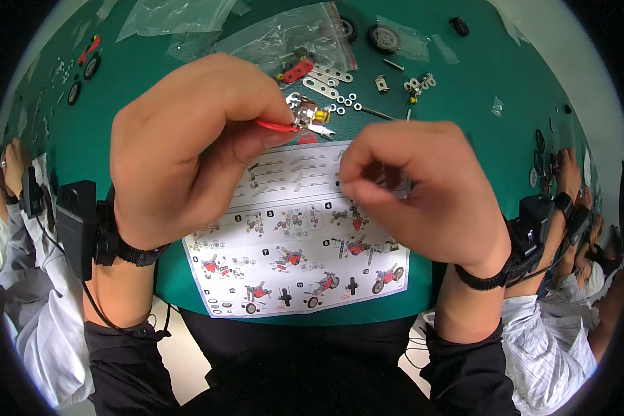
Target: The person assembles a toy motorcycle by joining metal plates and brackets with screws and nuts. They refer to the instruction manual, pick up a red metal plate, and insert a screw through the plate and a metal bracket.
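My left hand (187, 139) pinches a small assembly (305, 118) of metal, red and yellow parts above the green table. My right hand (416, 187) hovers a little to the right and lower, its fingers curled together over a tiny dark piece that I cannot make out. Under both hands lies a white instruction sheet (298, 256) with pictures of a red toy motorbike. Both wrists wear black straps with small black devices.
Loose metal strips (326, 80), a red part (298, 71), washers and screws (416, 84) lie at the back of the green table (492, 132). Clear plastic bags (284, 35) and black wheels (383, 38) lie further back. Other people's hands work at the left and right edges.
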Action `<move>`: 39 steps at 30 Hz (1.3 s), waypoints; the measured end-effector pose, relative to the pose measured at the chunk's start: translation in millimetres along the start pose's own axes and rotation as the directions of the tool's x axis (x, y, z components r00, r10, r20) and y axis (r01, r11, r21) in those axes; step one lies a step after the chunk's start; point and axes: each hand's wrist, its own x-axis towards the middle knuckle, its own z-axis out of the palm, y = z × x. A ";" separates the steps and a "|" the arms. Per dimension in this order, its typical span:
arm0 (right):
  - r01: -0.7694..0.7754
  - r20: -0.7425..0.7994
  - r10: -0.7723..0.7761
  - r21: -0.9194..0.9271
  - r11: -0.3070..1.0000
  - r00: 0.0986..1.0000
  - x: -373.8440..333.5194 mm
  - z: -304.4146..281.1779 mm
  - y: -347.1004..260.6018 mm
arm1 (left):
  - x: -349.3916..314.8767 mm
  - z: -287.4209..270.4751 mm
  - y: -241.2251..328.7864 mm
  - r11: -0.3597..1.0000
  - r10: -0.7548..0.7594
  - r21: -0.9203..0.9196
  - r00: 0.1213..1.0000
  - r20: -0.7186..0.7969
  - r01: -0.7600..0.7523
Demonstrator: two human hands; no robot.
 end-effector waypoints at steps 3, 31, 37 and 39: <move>-0.029 0.197 0.042 -0.071 0.997 0.979 -1.2 0.8 1.8 | 0.3 -1.1 1.3 1.000 0.015 0.008 1.000 -0.002 -0.015; 0.259 -0.005 -0.270 0.304 0.917 0.963 3.7 -4.8 -0.3 | 3.5 4.9 16.7 0.973 0.061 -0.223 0.998 0.011 -0.058; -0.043 0.208 -0.102 0.595 0.802 0.973 -2.4 -2.7 0.1 | 0.8 12.1 16.8 0.928 0.018 -0.372 1.000 -0.006 -0.019; -0.099 0.237 -0.072 0.637 0.765 0.969 -3.0 -2.1 -1.7 | -1.5 15.2 16.9 0.917 -0.021 -0.398 0.997 -0.078 -0.012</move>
